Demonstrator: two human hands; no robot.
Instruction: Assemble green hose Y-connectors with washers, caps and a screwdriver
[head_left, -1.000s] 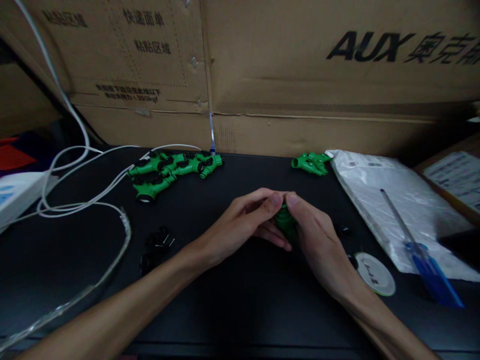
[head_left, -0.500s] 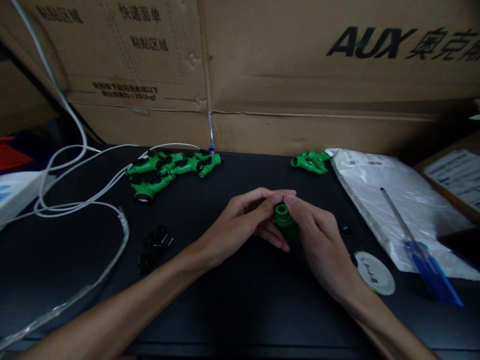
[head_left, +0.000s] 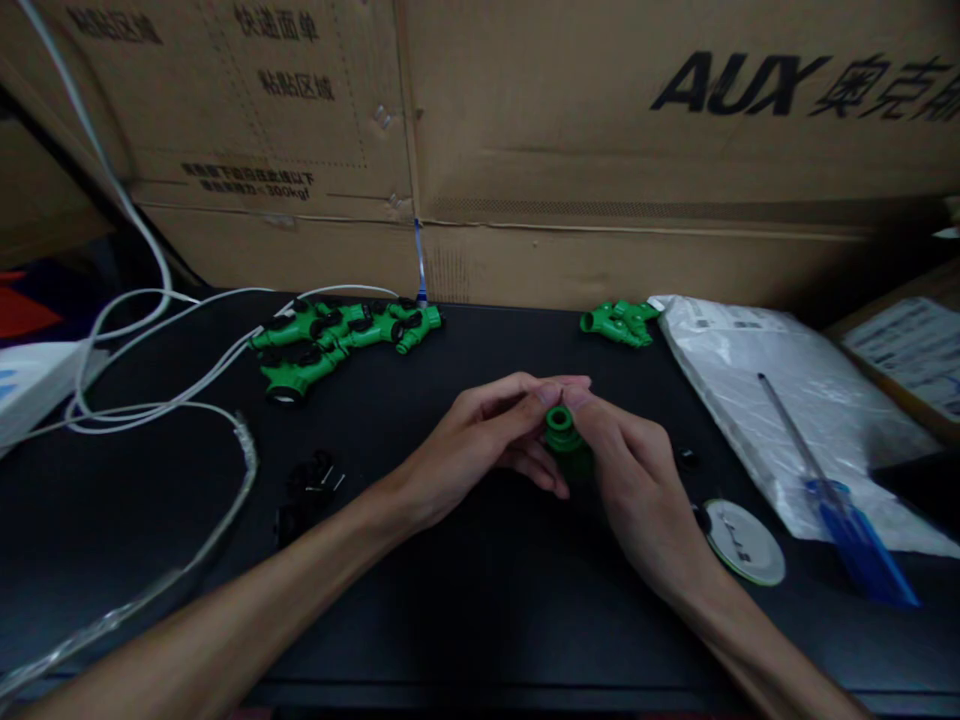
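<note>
Before cardboard (head_left: 630, 150), hands (head_left: 480, 435) (head_left: 637, 465) over black tabletop (head_left: 465, 620).

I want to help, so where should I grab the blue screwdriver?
Probably its thick blue handle, from above on the near right side: its butt end points that way, while the thin metal shaft points away over the white bag.

The lone head-worn camera faces forward and down, near the left hand (head_left: 484, 428) and right hand (head_left: 636, 460) at mid-frame, with black tabletop (head_left: 457, 630) across the lower half and cardboard (head_left: 570, 130) filling the upper frame.
</note>
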